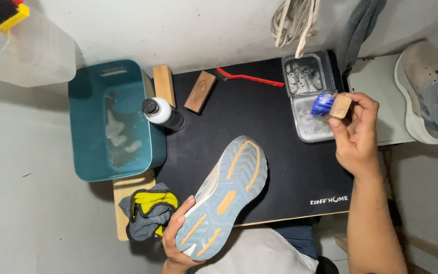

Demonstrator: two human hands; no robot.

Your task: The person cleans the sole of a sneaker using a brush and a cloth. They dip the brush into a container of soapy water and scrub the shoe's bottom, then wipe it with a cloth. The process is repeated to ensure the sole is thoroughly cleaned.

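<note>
Lower centre of the frame, left hand: the left hand (pixel 177 242) grips the heel end of a grey sports shoe with a blue-grey and orange rubber sole (pixel 225 195), fingers wrapped around its side; the shoe is tilted, sole facing up, toe pointing to the upper right.
Right hand: the right hand (pixel 356 133), at centre right, pinches a small wooden-backed brush with blue bristles (pixel 332 106) between narrow fingers, bristles pointing left.
Brush position: held over the near compartment of a clear rectangular plastic two-part tray (pixel 328 65); whether the bristles touch it cannot be told.
Tray contents: foamy whitish liquid in both compartments.
Work surface: a black mat (pixel 280 162) covering a light wooden bench (pixel 122 195).
Upper centre: a red-handled wire brush (pixel 249 77), a wooden block-shaped brush lying flat (pixel 200 92) and a second wooden brush (pixel 163 83) just beside the tub.
Left: a teal plastic tub holding shallow water (pixel 79 127), with a black-capped white-and-dark bottle (pixel 162 112) lying at its right wall.
Lower left: a crumpled grey and yellow cloth (pixel 147 210), just beside the left hand.
Upper right: a second grey shoe (pixel 422 91) resting on a pale surface, well apart from the mat.
</note>
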